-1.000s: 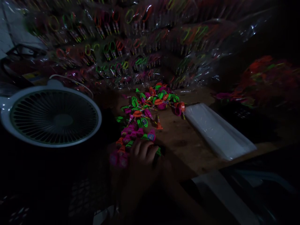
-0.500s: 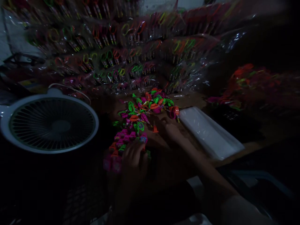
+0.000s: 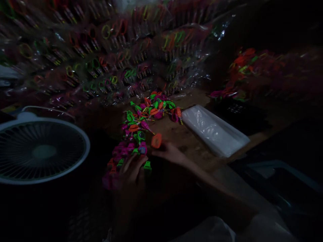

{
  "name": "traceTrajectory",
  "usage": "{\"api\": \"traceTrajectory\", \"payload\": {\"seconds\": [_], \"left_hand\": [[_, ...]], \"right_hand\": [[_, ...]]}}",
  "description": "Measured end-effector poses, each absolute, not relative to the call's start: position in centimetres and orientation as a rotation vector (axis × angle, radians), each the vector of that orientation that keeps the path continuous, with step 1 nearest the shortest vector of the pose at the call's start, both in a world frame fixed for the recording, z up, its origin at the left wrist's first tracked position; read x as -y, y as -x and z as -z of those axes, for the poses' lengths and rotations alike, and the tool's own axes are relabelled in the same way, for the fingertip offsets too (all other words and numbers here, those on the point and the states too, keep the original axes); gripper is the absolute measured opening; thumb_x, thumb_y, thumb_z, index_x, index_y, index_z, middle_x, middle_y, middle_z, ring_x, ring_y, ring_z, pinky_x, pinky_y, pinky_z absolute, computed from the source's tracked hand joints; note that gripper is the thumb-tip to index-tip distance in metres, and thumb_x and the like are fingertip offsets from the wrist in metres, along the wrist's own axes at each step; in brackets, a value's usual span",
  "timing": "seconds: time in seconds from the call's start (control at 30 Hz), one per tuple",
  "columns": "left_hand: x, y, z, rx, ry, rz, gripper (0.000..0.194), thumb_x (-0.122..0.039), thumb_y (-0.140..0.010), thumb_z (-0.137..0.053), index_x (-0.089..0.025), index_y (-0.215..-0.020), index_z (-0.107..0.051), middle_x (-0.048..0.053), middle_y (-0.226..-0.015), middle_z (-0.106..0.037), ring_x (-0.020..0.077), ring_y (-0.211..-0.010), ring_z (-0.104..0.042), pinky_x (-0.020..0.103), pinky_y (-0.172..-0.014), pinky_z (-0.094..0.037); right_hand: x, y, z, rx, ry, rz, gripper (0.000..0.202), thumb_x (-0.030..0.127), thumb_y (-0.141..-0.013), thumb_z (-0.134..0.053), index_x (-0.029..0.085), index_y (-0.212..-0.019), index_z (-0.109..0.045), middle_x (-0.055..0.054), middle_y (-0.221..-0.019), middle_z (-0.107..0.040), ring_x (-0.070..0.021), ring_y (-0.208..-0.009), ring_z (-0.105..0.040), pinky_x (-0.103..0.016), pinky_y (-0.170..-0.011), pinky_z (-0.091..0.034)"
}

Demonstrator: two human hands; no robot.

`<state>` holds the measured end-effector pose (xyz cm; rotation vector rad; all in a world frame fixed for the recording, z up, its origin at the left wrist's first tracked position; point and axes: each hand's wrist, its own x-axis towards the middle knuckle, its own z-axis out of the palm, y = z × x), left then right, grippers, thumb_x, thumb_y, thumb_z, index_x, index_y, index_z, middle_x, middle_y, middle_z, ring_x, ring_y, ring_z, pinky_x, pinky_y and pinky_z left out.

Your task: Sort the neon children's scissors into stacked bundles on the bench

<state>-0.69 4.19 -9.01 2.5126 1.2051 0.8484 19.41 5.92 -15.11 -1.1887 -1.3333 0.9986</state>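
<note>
In the dim head view, my right hand [image 3: 169, 152] pinches an orange toy watch [image 3: 156, 140], held up just above the table. My left hand [image 3: 133, 168] rests over a cluster of pink toy watches [image 3: 123, 149], its fingers stretched out and slightly bent. A green toy watch [image 3: 147, 165] shows beside its thumb; whether the thumb touches it I cannot tell. Beyond both hands lies a loose pile of green, orange and pink toy watches [image 3: 153, 109], some with thin pen-like pieces attached.
A round fan [image 3: 85, 148] stands at the left. Right of the pile lies a stack of clear plastic bags [image 3: 214, 131]. Bagged toy watches [image 3: 121, 72] form a wall at the back. Another colourful heap [image 3: 247, 64] sits at the far right, near a dark bin-like shape [image 3: 280, 164].
My right hand has picked up the orange watch from the table and drawn it nearer my left hand. The view has turned right, so everything appears shifted left.
</note>
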Motion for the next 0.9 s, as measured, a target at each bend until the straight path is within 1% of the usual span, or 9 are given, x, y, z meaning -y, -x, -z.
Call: {"api": "traceTrajectory", "payload": {"seconds": [0.07, 0.1, 0.2, 0.3, 0.43, 0.53, 0.63, 0.77, 0.9], "left_hand": [[-4.4, 1.0, 9.2, -1.213, -2.471, -0.829, 0.030, -0.022, -0.090, -0.042, -0.027, -0.113, -0.060, 0.001, -0.123, -0.057, 0.0207, -0.124, -0.043, 0.041, -0.104, -0.035], [-4.6, 1.2, 9.3, -1.217, -2.458, -0.797, 0.030, -0.024, -0.089, -0.043, -0.028, -0.113, -0.060, 0.001, -0.125, -0.056, 0.0211, -0.124, -0.042, 0.041, -0.104, -0.035], [-4.8, 1.5, 9.5, -1.218, -2.464, -0.757, 0.030, -0.027, -0.089, -0.044, -0.028, -0.114, -0.060, 0.002, -0.130, -0.052, 0.0226, -0.125, -0.042, 0.042, -0.102, -0.036], [-4.8, 1.4, 9.5, -1.222, -2.472, -0.850, 0.030, -0.024, -0.089, -0.045, -0.026, -0.115, -0.060, 0.002, -0.123, -0.057, 0.0211, -0.120, -0.047, 0.039, -0.100, -0.038], [-4.7, 0.6, 9.3, -1.252, -2.480, -0.926, 0.031, -0.019, -0.089, -0.043, -0.024, -0.116, -0.059, 0.003, -0.122, -0.058, 0.0190, -0.118, -0.049, 0.036, -0.100, -0.038], [-4.5, 0.1, 9.1, -1.326, -2.567, -0.826, 0.034, -0.022, -0.089, -0.045, -0.021, -0.121, -0.056, 0.007, -0.126, -0.054, 0.0218, -0.120, -0.045, 0.039, -0.100, -0.037], [-4.3, -0.2, 9.0, -1.317, -2.718, -0.758, 0.037, -0.023, -0.089, -0.046, -0.018, -0.126, -0.051, 0.010, -0.130, -0.049, 0.0246, -0.123, -0.040, 0.043, -0.103, -0.033], [-4.4, -0.5, 8.9, -1.287, -2.791, -0.792, 0.041, -0.019, -0.090, -0.044, -0.017, -0.130, -0.045, 0.008, -0.127, -0.052, 0.0223, -0.122, -0.039, 0.039, -0.105, -0.032], [-4.8, -0.4, 8.8, -1.233, -2.770, -0.845, 0.037, -0.016, -0.089, -0.044, -0.016, -0.126, -0.047, 0.007, -0.121, -0.056, 0.0198, -0.117, -0.044, 0.036, -0.104, -0.033]], "right_hand": [[-5.4, -17.5, 15.8, 1.255, 1.205, -1.039, 0.029, 0.028, -0.078, -0.063, 0.013, -0.102, -0.066, -0.006, -0.098, -0.069, -0.0220, -0.091, -0.064, -0.033, -0.083, -0.049], [-5.4, -16.7, 16.2, 1.199, 1.200, -1.058, 0.027, 0.029, -0.077, -0.064, 0.013, -0.098, -0.068, -0.006, -0.096, -0.070, -0.0225, -0.090, -0.064, -0.034, -0.083, -0.049], [-5.8, -15.2, 17.3, 1.073, 1.052, -1.156, 0.026, 0.033, -0.074, -0.066, 0.015, -0.092, -0.071, -0.005, -0.094, -0.071, -0.0227, -0.090, -0.065, -0.034, -0.081, -0.050], [-6.2, -14.7, 18.0, 1.054, 0.980, -1.137, 0.023, 0.034, -0.073, -0.067, 0.016, -0.087, -0.072, -0.003, -0.090, -0.072, -0.0225, -0.087, -0.066, -0.032, -0.078, -0.051], [-5.8, -14.6, 17.8, 1.126, 1.079, -0.973, 0.016, 0.024, -0.076, -0.066, 0.019, -0.089, -0.072, -0.003, -0.091, -0.072, -0.0214, -0.087, -0.066, -0.031, -0.078, -0.051], [-4.9, -14.5, 17.2, 1.221, 1.202, -0.847, 0.019, 0.014, -0.076, -0.064, 0.019, -0.093, -0.072, -0.006, -0.096, -0.071, -0.0220, -0.088, -0.066, -0.032, -0.080, -0.049], [-4.3, -14.2, 16.5, 1.263, 1.270, -0.809, 0.025, 0.009, -0.076, -0.061, 0.019, -0.097, -0.071, -0.006, -0.101, -0.070, -0.0217, -0.091, -0.066, -0.031, -0.083, -0.049], [-4.5, -14.2, 16.4, 1.248, 1.300, -0.818, 0.023, 0.011, -0.077, -0.061, 0.019, -0.097, -0.071, -0.006, -0.100, -0.070, -0.0215, -0.090, -0.066, -0.031, -0.082, -0.049], [-5.2, -14.5, 16.7, 1.214, 1.313, -0.877, 0.019, 0.018, -0.077, -0.064, 0.021, -0.095, -0.071, -0.004, -0.098, -0.071, -0.0211, -0.089, -0.067, -0.030, -0.081, -0.050]]}}
